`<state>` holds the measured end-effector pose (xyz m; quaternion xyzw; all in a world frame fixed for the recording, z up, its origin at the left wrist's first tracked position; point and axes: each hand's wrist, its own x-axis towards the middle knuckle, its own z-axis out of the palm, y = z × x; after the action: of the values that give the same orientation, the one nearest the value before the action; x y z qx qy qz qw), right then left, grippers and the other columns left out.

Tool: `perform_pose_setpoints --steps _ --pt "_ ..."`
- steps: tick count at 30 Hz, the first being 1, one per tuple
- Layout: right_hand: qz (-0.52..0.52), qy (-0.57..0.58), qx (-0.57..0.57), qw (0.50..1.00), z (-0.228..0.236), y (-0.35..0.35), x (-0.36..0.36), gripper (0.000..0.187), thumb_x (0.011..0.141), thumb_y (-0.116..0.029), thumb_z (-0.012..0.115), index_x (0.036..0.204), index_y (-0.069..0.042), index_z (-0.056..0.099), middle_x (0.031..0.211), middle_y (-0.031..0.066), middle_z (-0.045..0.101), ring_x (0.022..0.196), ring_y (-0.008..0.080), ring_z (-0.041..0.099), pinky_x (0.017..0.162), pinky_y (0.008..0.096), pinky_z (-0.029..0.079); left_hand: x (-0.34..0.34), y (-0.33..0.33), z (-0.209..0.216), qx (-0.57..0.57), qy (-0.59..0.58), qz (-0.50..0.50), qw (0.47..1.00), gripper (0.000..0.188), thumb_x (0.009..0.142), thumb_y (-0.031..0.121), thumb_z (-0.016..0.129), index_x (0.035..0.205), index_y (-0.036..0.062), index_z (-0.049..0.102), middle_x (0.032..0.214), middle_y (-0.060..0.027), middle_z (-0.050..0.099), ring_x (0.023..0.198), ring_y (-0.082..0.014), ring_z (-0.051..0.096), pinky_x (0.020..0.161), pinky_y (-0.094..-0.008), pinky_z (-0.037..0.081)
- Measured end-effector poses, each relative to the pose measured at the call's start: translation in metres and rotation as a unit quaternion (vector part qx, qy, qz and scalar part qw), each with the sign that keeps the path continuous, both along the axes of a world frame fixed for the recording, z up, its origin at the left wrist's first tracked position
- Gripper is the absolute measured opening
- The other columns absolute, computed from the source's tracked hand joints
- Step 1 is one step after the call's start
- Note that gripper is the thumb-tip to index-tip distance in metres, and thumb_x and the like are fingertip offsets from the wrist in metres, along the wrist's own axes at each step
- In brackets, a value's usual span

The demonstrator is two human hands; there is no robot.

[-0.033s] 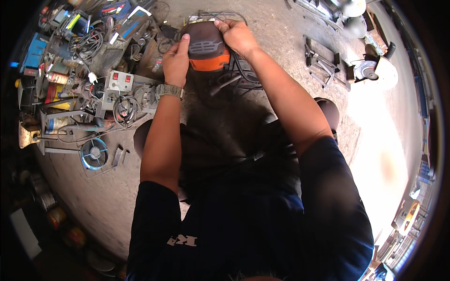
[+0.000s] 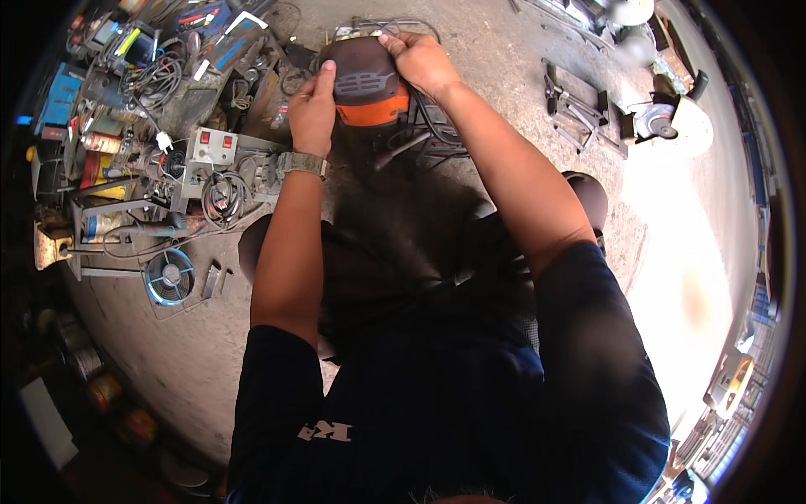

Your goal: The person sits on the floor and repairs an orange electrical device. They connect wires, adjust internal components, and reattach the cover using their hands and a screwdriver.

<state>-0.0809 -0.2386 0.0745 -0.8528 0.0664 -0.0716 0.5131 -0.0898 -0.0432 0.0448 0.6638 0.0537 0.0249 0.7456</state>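
Between my hands, at the top middle, is a rounded casing (image 2: 366, 80) with a dark brown top, grey slot-like markings and an orange band facing me. I cannot make out its exact kind. My left hand (image 2: 312, 109) grips its left side, thumb pressed along the edge of the top. On the far right corner my right hand (image 2: 422, 65) is closed, its thumb against the upper edge. The fingertips of both hands are hidden behind the casing. Just below it, dark cables (image 2: 432, 126) and a greyish handle-like bar (image 2: 401, 149) show beside my knees.
At left lie many tools, a grey switch box (image 2: 213, 147) with red switches, coiled cable (image 2: 223, 200) and a blue round fan (image 2: 170, 277). To the right stand a metal frame (image 2: 579, 105) and a cut-off saw (image 2: 662, 126). Strong sunlight falls on the right floor.
The casing and both hands have shifted very slightly to the left. The grip looks the same.
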Motion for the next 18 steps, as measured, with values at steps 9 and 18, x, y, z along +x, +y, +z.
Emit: perform_pose_setpoints --steps 9,18 --pt "-0.045 0.108 0.216 0.969 0.024 -0.061 -0.029 0.036 0.103 -0.027 0.062 0.132 -0.006 0.06 0.087 0.0127 0.074 0.066 0.0268 0.067 0.057 0.0367 0.054 0.004 -0.006 0.005 0.026 0.066 0.009 0.997 0.053 0.099 0.057 0.069 0.07 0.0146 0.054 0.054 0.006 0.038 0.043 -0.007 0.032 0.041 -0.0279 0.021" --pt "0.047 0.071 0.136 0.987 0.018 -0.072 -0.158 0.055 0.101 -0.004 0.047 0.156 -0.002 0.04 0.094 0.0082 0.072 0.064 0.0132 0.057 0.063 0.0283 0.05 -0.029 0.028 0.001 -0.374 0.196 -0.074 0.904 0.019 0.101 0.009 0.044 0.113 0.0039 0.058 0.079 -0.0009 0.052 0.055 -0.0105 0.039 0.049 -0.026 0.034"
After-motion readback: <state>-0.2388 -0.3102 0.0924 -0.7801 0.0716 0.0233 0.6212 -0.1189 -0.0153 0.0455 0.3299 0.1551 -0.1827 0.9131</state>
